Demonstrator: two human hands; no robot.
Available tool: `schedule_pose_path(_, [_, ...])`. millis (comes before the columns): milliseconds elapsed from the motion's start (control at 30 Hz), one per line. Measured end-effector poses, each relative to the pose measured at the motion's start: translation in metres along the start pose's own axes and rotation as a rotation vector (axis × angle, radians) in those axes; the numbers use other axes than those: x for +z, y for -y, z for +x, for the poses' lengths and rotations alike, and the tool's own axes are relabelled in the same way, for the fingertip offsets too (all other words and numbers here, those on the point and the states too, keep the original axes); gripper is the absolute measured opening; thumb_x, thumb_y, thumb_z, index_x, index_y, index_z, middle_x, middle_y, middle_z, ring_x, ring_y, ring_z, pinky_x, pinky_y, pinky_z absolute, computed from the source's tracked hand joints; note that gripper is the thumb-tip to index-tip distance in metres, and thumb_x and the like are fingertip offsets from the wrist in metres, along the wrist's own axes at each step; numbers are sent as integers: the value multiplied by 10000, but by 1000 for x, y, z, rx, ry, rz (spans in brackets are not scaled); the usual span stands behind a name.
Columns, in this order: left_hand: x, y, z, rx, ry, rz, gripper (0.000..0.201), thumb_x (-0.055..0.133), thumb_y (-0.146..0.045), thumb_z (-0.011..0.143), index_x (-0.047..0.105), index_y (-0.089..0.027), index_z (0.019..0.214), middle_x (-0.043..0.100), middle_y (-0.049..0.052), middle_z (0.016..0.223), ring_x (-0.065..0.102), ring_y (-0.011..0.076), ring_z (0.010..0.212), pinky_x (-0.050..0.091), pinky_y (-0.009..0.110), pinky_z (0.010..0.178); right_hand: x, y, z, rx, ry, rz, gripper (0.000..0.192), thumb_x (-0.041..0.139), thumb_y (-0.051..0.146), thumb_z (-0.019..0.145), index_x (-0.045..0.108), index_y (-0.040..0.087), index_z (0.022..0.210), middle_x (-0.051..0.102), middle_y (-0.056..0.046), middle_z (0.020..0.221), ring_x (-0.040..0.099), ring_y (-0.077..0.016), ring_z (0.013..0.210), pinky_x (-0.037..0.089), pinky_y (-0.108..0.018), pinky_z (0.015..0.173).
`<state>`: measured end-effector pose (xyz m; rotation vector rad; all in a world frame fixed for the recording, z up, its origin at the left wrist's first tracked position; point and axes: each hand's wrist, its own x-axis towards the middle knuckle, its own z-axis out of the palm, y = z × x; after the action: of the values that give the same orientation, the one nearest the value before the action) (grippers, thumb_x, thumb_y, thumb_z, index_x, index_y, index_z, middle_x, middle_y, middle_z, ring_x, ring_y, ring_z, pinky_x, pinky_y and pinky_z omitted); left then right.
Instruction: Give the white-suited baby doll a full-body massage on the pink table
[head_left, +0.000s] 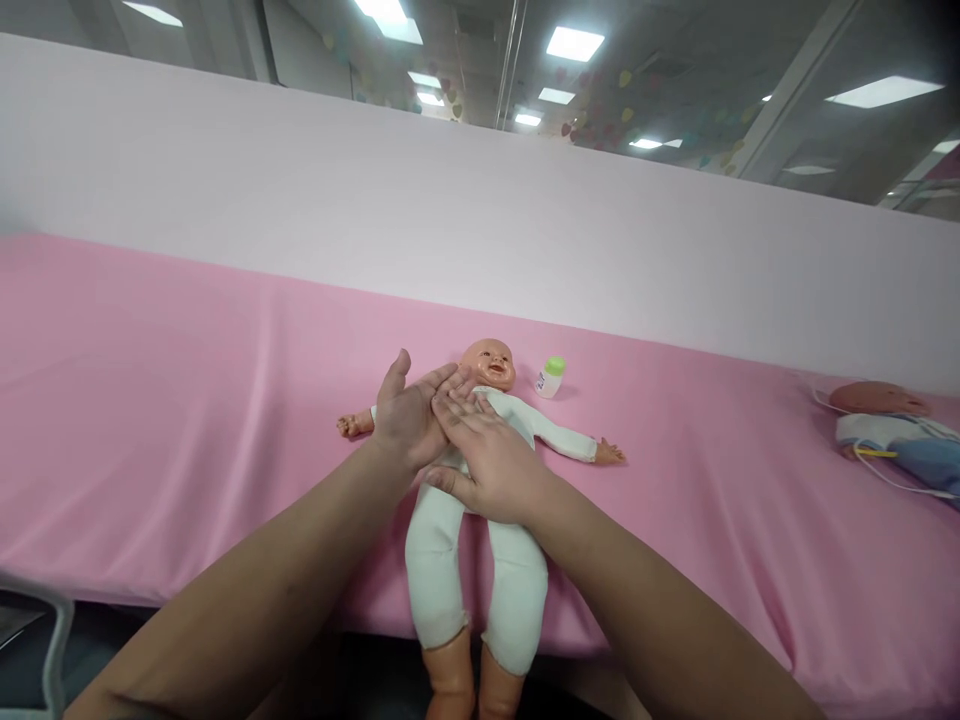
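Note:
A baby doll (517, 560) with a white cloth body lies on its back on the pink sheet (187, 400), its lower legs past the front edge. Over its chest, my left hand (414, 415) is turned palm up with the fingers stretched out. My right hand (491, 455) lies palm down, its straight fingers resting across the fingers of the left. Neither hand visibly holds anything. Whether they touch the doll's body I cannot tell. Beside the doll's head stands a small bottle (550, 378) with a green cap, slightly tilted in view.
At the far right lies a second doll (885, 425) in white and blue clothing, with thin tubes around it. A white wall (480, 230) with glass above runs behind the sheet. A grey curved metal frame (58, 640) stands at the lower left.

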<state>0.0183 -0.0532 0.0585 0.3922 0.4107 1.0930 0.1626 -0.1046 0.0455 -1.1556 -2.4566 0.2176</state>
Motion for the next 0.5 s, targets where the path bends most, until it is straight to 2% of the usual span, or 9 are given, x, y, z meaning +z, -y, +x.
schedule_pose_path(100, [-5,-9,5,72,-27,18,858,432,-708,977,470,-57,1535,618,244,1452,583,335,1393,533,424,1118,-1,4,-2,-24,18,-7,893,479,697,1009,293,114,1660,291,-180,1706,231,-330,1619,140,-587,1334])
schedule_pose_path(167, [-6,-12,7,98,-36,23,847,424,-712,981,487,-61,1520,623,243,1444,610,326,1363,552,410,1095,-3,7,-4,-57,23,0,902,501,700,994,344,86,1635,366,-202,1672,317,-330,1589,172,-573,1330])
schedule_pose_path(233, [-7,-14,8,104,-38,17,834,418,-715,982,495,-76,1512,636,239,1426,628,322,1340,568,407,1074,-3,10,-5,-94,20,33,919,533,702,976,368,68,1621,401,-217,1651,348,-329,1576,188,-567,1327])
schedule_pose_path(400, [-5,-8,7,69,-20,7,846,396,-723,982,492,-73,1515,633,250,1428,614,323,1362,549,409,1094,-3,12,-7,-131,27,195,1051,600,753,917,205,155,1686,313,-165,1708,260,-322,1611,221,-572,1318])
schedule_pose_path(500, [-1,1,3,16,7,16,842,394,-701,988,486,-60,1525,628,259,1439,585,345,1393,516,458,1129,-1,12,-4,-94,31,172,1130,614,785,890,151,140,1694,198,-178,1740,171,-343,1631,177,-578,1327])
